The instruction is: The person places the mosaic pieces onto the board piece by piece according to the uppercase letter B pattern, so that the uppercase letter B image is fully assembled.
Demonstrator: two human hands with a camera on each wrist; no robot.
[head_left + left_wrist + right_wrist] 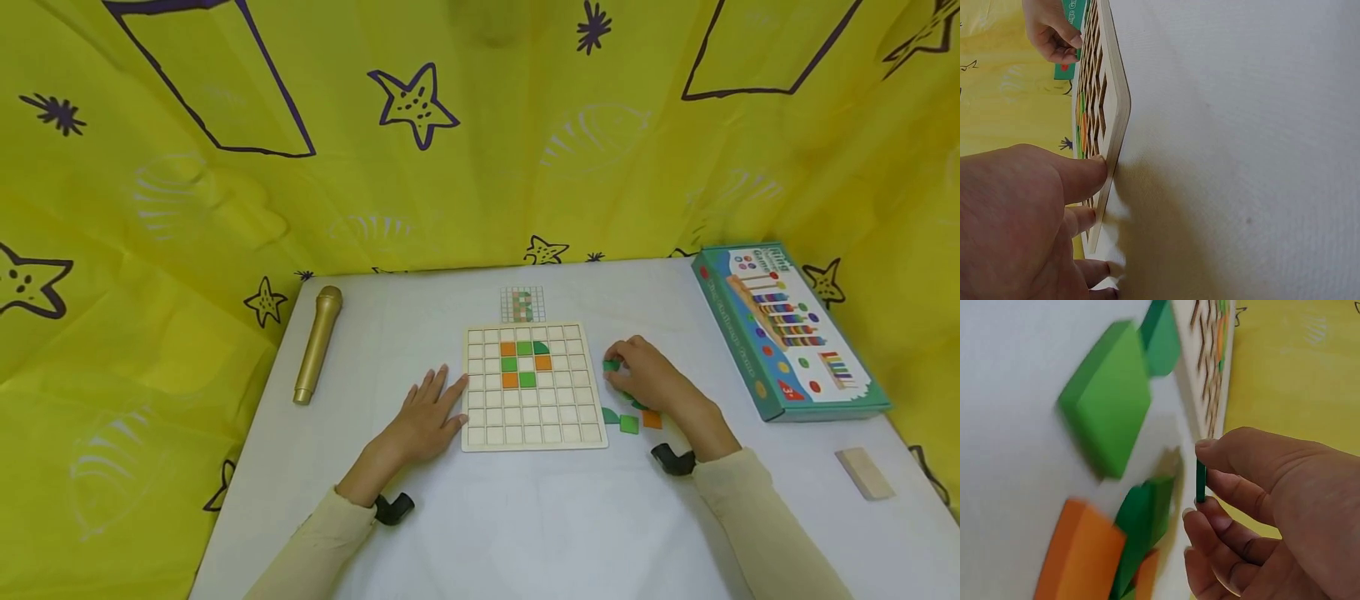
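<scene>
A wooden grid board (540, 417) lies on the white table, with several orange and green tiles set in its upper middle cells. My left hand (427, 421) rests at the board's left edge, fingers spread; in the left wrist view the thumb (1088, 178) touches the rim. To the right of the board, my right hand (648, 373) pinches a dark green tile (1200, 480) between thumb and fingers, seen edge-on. Below that hand lie a light green square tile (629, 425), an orange tile (652, 419) and a dark green rounded tile (611, 416); others are partly hidden by the hand.
A small pattern card (522, 305) lies just beyond the board. The gold microphone (318, 346) is at the left. On the right are a game box (791, 333) and a wooden block (864, 473). A yellow patterned cloth (487, 192) hangs behind the table.
</scene>
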